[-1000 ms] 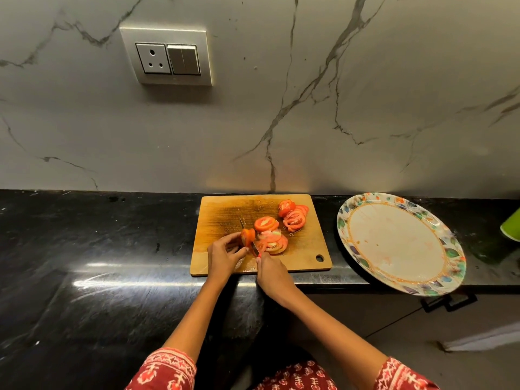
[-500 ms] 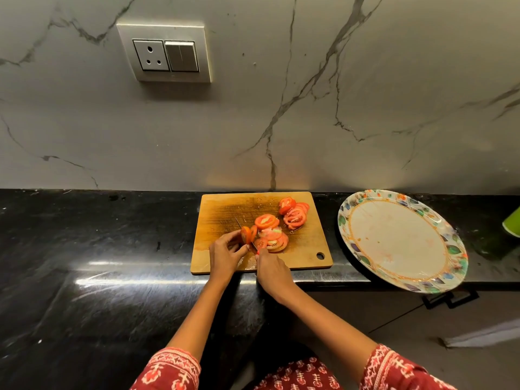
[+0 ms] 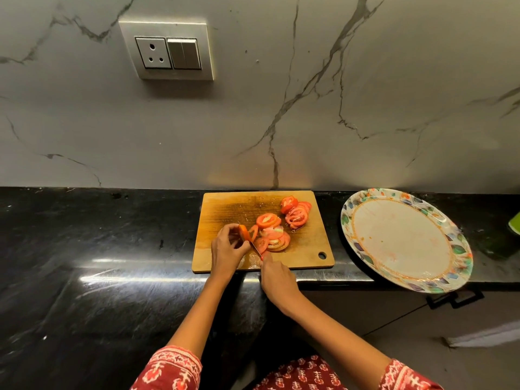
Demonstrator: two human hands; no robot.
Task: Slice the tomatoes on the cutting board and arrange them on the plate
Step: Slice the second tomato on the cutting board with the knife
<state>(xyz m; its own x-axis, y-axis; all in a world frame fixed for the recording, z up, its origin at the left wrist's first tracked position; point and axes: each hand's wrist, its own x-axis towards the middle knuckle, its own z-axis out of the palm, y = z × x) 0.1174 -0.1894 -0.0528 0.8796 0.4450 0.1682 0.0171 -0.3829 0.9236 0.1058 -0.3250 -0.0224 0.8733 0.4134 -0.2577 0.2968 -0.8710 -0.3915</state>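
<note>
Black counter [image 3: 112,277]: cutting board [image 3: 225,209], plate [image 3: 405,239].

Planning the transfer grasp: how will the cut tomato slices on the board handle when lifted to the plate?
Likely floppy: the tomato slices are thin rounds with soft, seedy centres. Probably slippery, since wet spots glisten on the cutting board around them. They lie overlapped in piles, so lifting one may drag its neighbours. The plate overhangs the counter edge, so pressing on it could tip it.

Tomato slices [image 3: 295,215] red-orange. Board [image 3: 225,209] tan wood, dark-stained. Plate [image 3: 405,237] white, multicoloured leaf rim. Worktop [image 3: 98,235] black. Wall [image 3: 281,108] grey-veined marble. Sleeves [image 3: 168,370] red, white-patterned.
</note>
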